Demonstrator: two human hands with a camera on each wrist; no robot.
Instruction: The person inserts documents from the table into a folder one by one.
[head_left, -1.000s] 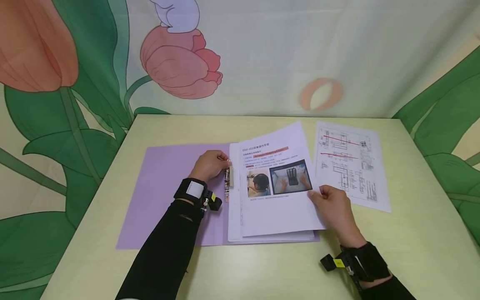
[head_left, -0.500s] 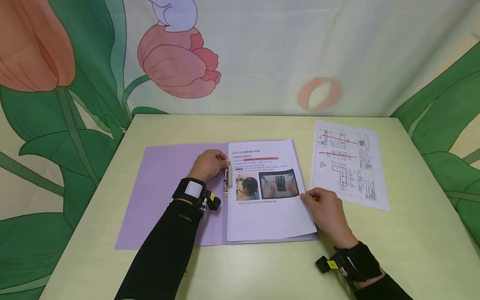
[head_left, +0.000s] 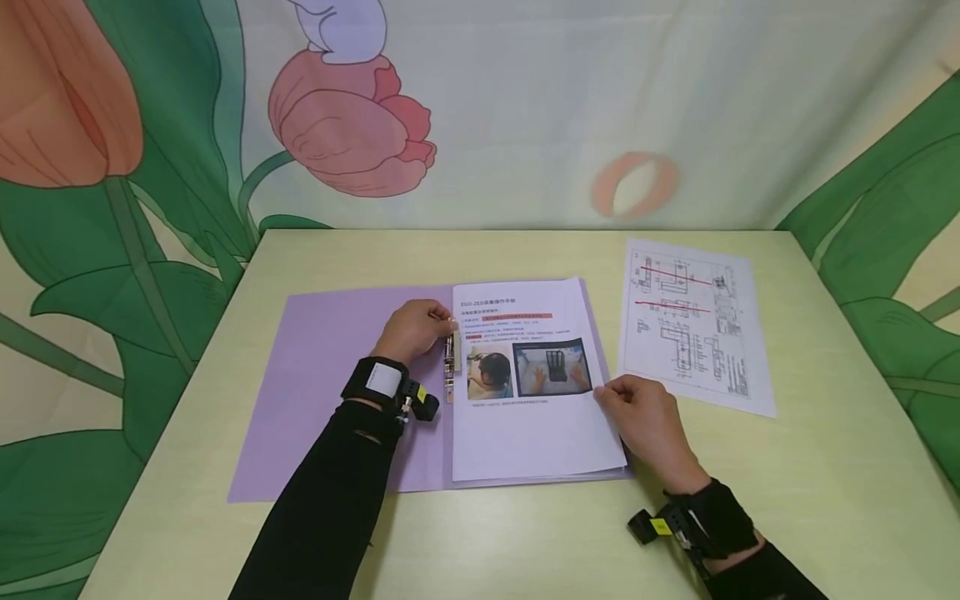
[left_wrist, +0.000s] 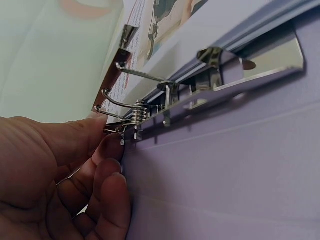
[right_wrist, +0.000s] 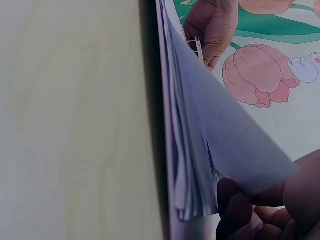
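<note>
Pale green tabletop point(head_left: 525, 542) carries an open lilac plastic folder point(head_left: 330, 392), laid flat so its spine clamp is reachable. On its right half sits a stack of white printed sheets point(head_left: 525, 433), its left edge at the spine. A separate sheet of line drawings point(head_left: 693, 325) lies apart to the right. Right hand point(head_left: 648, 429) pinches the top sheet's right edge, lifting it slightly. Left hand point(head_left: 416, 329) pinches the raised metal spring-clamp lever point(left_wrist: 122, 112), jaw held open above the paper edge.

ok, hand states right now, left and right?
Left hand: pinching the folder's metal clip lever.
Right hand: holding the top sheet by its right edge.
</note>
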